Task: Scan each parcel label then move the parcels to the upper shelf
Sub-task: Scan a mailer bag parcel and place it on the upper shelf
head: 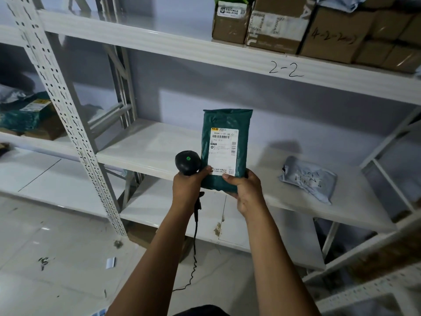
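Green parcel [227, 119] is held upright in front of the rack, white label [224, 151] facing the camera. Its bottom edge sits in the right hand [247, 192]: thumb [230, 177] pressed on the front just below the label, the other fingers wrapped behind it, out of sight. The rest of the parcel rises straight up from that thumb.

Left hand [188, 188] is curled round the handle of the black scanner [188, 162]. Scanner head sticks up above the knuckles, green light [188, 158] lit on its back. Left thumb tip [206, 169] touches the parcel's lower left corner, so the scanner head sits right against the parcel's left edge, level with the lower part of the label. Cable [195, 236] hangs down from under the left fist to the floor [57, 247].

Grey parcel [308, 179] lies flat on the middle shelf [148, 147], to the right of the right-hand fingers and well apart from them, handwriting on top.

Upper shelf [159, 42] runs well above both hands, "2-2" written on its front edge up and right of the fingertips. Cardboard boxes [273, 26] are stacked at its right end; the left part is bare.
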Available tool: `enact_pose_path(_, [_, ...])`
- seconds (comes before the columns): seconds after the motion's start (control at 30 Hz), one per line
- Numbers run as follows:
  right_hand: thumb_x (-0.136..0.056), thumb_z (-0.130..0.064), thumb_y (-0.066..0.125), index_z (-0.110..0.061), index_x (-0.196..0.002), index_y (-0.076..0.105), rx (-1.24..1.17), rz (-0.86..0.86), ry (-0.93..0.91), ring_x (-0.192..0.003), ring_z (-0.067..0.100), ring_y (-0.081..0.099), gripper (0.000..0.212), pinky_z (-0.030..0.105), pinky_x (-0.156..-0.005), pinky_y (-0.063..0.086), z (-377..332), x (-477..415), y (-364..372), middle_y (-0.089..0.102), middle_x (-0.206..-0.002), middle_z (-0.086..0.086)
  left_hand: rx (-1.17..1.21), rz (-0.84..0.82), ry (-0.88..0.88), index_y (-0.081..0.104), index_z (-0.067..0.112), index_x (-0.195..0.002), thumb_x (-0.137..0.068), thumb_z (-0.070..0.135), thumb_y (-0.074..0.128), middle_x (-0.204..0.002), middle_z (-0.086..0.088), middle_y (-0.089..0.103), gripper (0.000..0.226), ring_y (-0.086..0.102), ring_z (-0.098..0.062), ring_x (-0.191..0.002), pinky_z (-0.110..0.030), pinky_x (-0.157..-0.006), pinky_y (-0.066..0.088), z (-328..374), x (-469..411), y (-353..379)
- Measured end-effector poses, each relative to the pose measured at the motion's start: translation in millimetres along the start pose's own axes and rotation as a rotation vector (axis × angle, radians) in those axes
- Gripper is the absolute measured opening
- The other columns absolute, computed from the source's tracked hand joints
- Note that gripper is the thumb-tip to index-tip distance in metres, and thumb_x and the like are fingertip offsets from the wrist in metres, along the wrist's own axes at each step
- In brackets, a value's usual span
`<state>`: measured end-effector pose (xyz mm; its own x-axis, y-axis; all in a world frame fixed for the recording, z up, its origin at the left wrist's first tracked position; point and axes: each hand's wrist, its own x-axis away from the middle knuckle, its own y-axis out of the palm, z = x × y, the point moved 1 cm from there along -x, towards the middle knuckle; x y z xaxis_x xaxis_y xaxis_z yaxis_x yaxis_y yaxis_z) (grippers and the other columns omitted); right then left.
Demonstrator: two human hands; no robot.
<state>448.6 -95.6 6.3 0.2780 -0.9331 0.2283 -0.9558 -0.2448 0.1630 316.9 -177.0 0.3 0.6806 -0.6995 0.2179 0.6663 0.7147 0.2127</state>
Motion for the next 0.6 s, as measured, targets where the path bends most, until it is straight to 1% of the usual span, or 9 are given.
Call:
enact_pose_path(0.07, [-0.081, 0.005, 0.079, -0.016, -0.113, 0.068, -0.028, 0.071, -0.022, -0.096, 0.022, 0.073, 0.04, 0.035, -0.074, 0.063, 2.5, 2.4, -12.1, 0.076, -0.11, 0.002, -0.087, -0.014, -0.005, 0.066, 0.022, -0.099, -0.085, 0.027, 0.082, -0.101, -0.007, 0.075, 0.022, 0.071, -0.023, -0.096, -0.032, -0.063, 0.056, 3.0, 1.5, 6.1])
enact_pose_path(0.13, [-0.08, 0.007, 0.079, -0.016, -0.113, 0.067, -0.059, 0.13, -0.035, -0.096, 0.021, 0.073, 0.041, 0.032, -0.071, 0.063, 3.1, 2.6, -26.5, 0.076, -0.11, 0.003, -0.131, -0.033, -0.01, 0.068, 0.016, -0.104, -0.086, 0.028, 0.08, -0.097, -0.007, 0.073, 0.024, 0.07, -0.022, -0.091, -0.031, -0.061, 0.053, 7.6, 7.1, 13.3])
enact_pose_path(0.17, [-0.08, 0.007, 0.079, -0.017, -0.113, 0.066, -0.072, 0.157, -0.033, -0.097, 0.022, 0.072, 0.042, 0.033, -0.072, 0.063, 3.1, 2.1, -34.0, 0.075, -0.109, 0.002, -0.128, -0.054, -0.027, 0.069, 0.012, -0.105, -0.087, 0.028, 0.079, -0.092, -0.007, 0.072, 0.026, 0.069, -0.021, -0.084, -0.03, -0.059, 0.052, 10.6, 11.9, 17.8])
enact_pose_path(0.23, [-0.08, 0.005, 0.081, -0.019, -0.111, 0.066, -0.071, 0.192, -0.034, -0.099, 0.022, 0.072, 0.042, 0.035, -0.076, 0.063, 3.9, 1.8, -45.8, 0.075, -0.11, 0.001, -0.089, -0.114, -0.082, 0.071, 0.006, -0.101, -0.089, 0.027, 0.077, -0.079, -0.008, 0.071, 0.026, 0.064, -0.019, -0.063, -0.028, -0.053, 0.05, 16.3, 23.1, 26.2])
enact_pose_path(0.3, [-0.08, 0.004, 0.082, -0.018, -0.113, 0.066, -0.063, 0.202, -0.047, -0.101, 0.023, 0.071, 0.043, 0.037, -0.079, 0.063, 7.5, 2.0, -55.0, 0.074, -0.113, 0.003, -0.064, -0.184, -0.12, 0.071, 0.002, -0.097, -0.091, 0.025, 0.073, -0.075, -0.011, 0.071, 0.024, 0.056, -0.019, -0.051, -0.028, -0.05, 0.047, 19.3, 32.3, 34.3])
enact_pose_path(0.43, [-0.077, 0.004, 0.083, -0.013, -0.12, 0.066, -0.046, 0.236, -0.044, -0.103, 0.026, 0.072, 0.05, 0.042, -0.086, 0.063, 15.1, 2.4, -70.4, 0.074, -0.115, 0.004, -0.038, -0.309, -0.124, 0.07, 0.001, -0.109, -0.093, 0.024, 0.07, -0.076, -0.014, 0.069, 0.028, 0.049, -0.022, -0.05, -0.028, -0.051, 0.044, 23.9, 47.0, 50.0])
enact_pose_path(0.5, [-0.074, 0.003, 0.086, -0.013, -0.12, 0.067, -0.019, 0.259, -0.031, -0.104, 0.026, 0.072, 0.053, 0.046, -0.089, 0.063, 19.5, 0.8, -79.0, 0.074, -0.115, 0.004, -0.049, -0.349, -0.109, 0.068, 0.004, -0.115, -0.093, 0.024, 0.07, -0.076, -0.015, 0.068, 0.029, 0.049, -0.021, -0.049, -0.028, -0.051, 0.044, 27.0, 52.5, 56.5])
enact_pose_path(0.57, [-0.072, 0.002, 0.087, -0.015, -0.118, 0.068, -0.011, 0.282, -0.024, -0.103, 0.026, 0.072, 0.053, 0.048, -0.089, 0.063, 23.0, -1.4, -87.5, 0.075, -0.113, 0.003, -0.061, -0.375, -0.099, 0.068, 0.008, -0.116, -0.093, 0.023, 0.069, -0.074, -0.015, 0.066, 0.028, 0.048, -0.02, -0.048, -0.028, -0.05, 0.044, 30.1, 57.6, 62.2])
enact_pose_path(0.6, [-0.071, 0.002, 0.087, -0.015, -0.117, 0.069, -0.004, 0.292, -0.025, -0.102, 0.025, 0.073, 0.052, 0.048, -0.088, 0.063, 23.7, -2.2, -92.0, 0.076, -0.113, 0.003, -0.058, -0.379, -0.105, 0.068, 0.008, -0.114, -0.093, 0.023, 0.069, -0.073, -0.015, 0.065, 0.026, 0.047, -0.02, -0.047, -0.028, -0.049, 0.043, 31.6, 60.8, 65.5])
